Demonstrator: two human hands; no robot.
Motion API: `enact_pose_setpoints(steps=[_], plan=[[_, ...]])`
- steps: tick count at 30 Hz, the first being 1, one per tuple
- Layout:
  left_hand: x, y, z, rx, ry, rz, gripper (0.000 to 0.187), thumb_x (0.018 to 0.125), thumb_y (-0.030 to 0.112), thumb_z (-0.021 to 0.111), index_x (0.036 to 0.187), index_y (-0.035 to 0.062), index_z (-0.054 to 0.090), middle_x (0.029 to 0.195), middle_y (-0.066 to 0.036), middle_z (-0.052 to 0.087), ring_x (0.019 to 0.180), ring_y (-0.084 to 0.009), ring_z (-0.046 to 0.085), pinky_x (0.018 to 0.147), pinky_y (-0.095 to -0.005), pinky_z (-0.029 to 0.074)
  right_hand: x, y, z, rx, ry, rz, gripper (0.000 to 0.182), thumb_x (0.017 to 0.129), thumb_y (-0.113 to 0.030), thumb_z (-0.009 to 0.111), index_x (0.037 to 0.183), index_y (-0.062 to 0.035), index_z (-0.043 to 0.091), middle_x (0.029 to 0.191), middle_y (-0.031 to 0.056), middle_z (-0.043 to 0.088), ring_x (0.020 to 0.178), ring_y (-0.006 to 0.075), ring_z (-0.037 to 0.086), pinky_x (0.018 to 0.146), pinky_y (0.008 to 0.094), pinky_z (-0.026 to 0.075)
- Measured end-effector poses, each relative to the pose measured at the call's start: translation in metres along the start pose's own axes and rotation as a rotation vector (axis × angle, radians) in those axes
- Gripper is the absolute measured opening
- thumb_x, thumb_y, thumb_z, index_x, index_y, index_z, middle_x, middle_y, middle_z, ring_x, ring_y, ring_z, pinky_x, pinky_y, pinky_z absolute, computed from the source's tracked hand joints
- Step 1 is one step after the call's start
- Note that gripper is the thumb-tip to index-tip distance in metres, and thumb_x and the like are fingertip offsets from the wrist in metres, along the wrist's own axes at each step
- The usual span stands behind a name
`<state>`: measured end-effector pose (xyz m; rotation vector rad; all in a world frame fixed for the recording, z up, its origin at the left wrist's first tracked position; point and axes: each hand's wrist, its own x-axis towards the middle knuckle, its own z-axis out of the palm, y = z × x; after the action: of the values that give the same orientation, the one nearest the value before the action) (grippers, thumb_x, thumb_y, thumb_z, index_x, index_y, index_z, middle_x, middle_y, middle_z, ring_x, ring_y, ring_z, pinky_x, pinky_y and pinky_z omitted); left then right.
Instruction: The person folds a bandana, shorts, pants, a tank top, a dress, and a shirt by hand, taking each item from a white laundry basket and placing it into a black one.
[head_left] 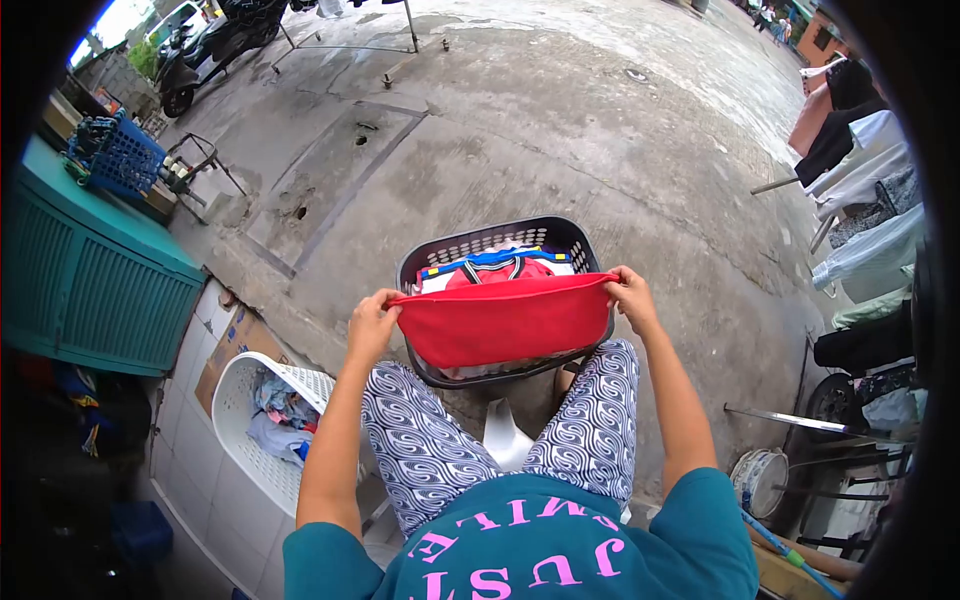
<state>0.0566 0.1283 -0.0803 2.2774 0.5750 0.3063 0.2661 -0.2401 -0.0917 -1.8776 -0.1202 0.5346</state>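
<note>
A red piece of cloth (pixel 500 322) is stretched between my two hands over the front part of a black laundry basket (pixel 408 262). My left hand (pixel 376 318) pinches its left corner, and my right hand (pixel 632 298) pinches the right corner. The cloth's upper edge is pulled nearly straight, while the lower part hangs down. Behind it, folded clothes (pixel 500 262) in red, blue and white lie inside the basket. The cloth hides the front of the basket's contents. The basket stands on the ground just past my knees.
At my left, a white laundry basket (pixel 232 400) holds crumpled clothes (pixel 283 412). Beyond it are a teal louvred door (pixel 90 270) and a blue basket (pixel 128 158). Clothes hang (pixel 870 165) along the right. A motorbike (pixel 215 50) stands far left on the concrete (pixel 560 130).
</note>
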Motion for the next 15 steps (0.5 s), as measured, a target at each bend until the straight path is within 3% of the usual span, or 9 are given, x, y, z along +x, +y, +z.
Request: enact_pose_setpoints(steps=[2, 4, 6, 8, 10, 14, 15], plan=[[0.043, -0.012, 0.014, -0.101, -0.068, -0.154, 0.027, 0.072, 0.009, 0.061, 0.099, 0.0060, 0.059, 0.092, -0.011, 0.061, 0.087, -0.0248, 0.058, 0.077, -0.0340, 0.045, 0.040, 0.002, 0.014, 0.058, 0.042, -0.020, 0.027, 0.075, -0.009, 0.059, 0.101, -0.0013, 0.054, 0.079, 0.0069, 0.059, 0.059, 0.0122, 0.057, 0.050, 0.0224, 0.046], [0.060, -0.031, 0.038, 0.021, 0.202, -0.057, 0.039, 0.071, 0.007, 0.062, 0.109, 0.0081, 0.054, 0.111, -0.012, 0.053, 0.103, -0.0271, 0.051, 0.086, -0.0357, 0.041, 0.061, 0.013, 0.033, 0.113, 0.073, -0.039, 0.034, 0.075, -0.009, 0.060, 0.106, -0.0013, 0.052, 0.087, 0.0092, 0.059, 0.061, 0.0137, 0.059, 0.052, 0.0239, 0.047], [0.061, -0.054, 0.050, 0.047, 0.285, -0.053, 0.041, 0.071, 0.006, 0.061, 0.111, 0.0083, 0.052, 0.115, -0.013, 0.050, 0.106, -0.0281, 0.049, 0.089, -0.0362, 0.040, 0.076, 0.023, 0.054, -0.081, 0.298, -0.071, 0.041, 0.074, -0.008, 0.061, 0.113, -0.0014, 0.048, 0.103, 0.0142, 0.055, 0.073, 0.0180, 0.060, 0.061, 0.0279, 0.049], [0.051, -0.067, 0.051, 0.080, 0.370, -0.055, 0.043, 0.071, 0.005, 0.061, 0.113, 0.0085, 0.051, 0.120, -0.013, 0.046, 0.109, -0.0291, 0.046, 0.092, -0.0366, 0.038, 0.063, 0.025, 0.076, -0.260, 0.240, -0.273, 0.042, 0.076, -0.008, 0.060, 0.115, -0.0037, 0.048, 0.113, 0.0164, 0.050, 0.097, 0.0255, 0.055, 0.085, 0.0337, 0.044], [0.017, -0.070, 0.034, 0.023, 0.359, 0.053, 0.037, 0.072, 0.004, 0.059, 0.109, 0.0070, 0.052, 0.117, -0.013, 0.048, 0.111, -0.0299, 0.046, 0.094, -0.0364, 0.036, 0.038, 0.030, 0.100, -0.580, 0.158, -0.524, 0.042, 0.076, -0.011, 0.061, 0.116, -0.0050, 0.047, 0.118, 0.0157, 0.047, 0.108, 0.0296, 0.048, 0.091, 0.0358, 0.038], [-0.072, -0.078, -0.001, -0.062, 0.429, -0.013, 0.026, 0.074, 0.000, 0.052, 0.099, 0.0049, 0.054, 0.111, -0.011, 0.052, 0.106, -0.0286, 0.049, 0.091, -0.0357, 0.039, -0.004, 0.061, 0.131, -0.967, -0.033, -0.488, 0.041, 0.081, -0.027, 0.056, 0.119, -0.0117, 0.048, 0.132, 0.0131, 0.038, 0.123, 0.0320, 0.033, 0.097, 0.0442, 0.031], [-0.093, -0.087, -0.008, -0.048, 0.447, -0.067, 0.024, 0.074, -0.001, 0.051, 0.097, 0.0046, 0.055, 0.107, -0.011, 0.053, 0.103, -0.0276, 0.051, 0.087, -0.0347, 0.041, -0.006, 0.076, 0.130, -1.004, -0.127, -0.382, 0.043, 0.082, -0.028, 0.055, 0.120, -0.0095, 0.047, 0.134, 0.0169, 0.035, 0.123, 0.0344, 0.033, 0.099, 0.0425, 0.029]])
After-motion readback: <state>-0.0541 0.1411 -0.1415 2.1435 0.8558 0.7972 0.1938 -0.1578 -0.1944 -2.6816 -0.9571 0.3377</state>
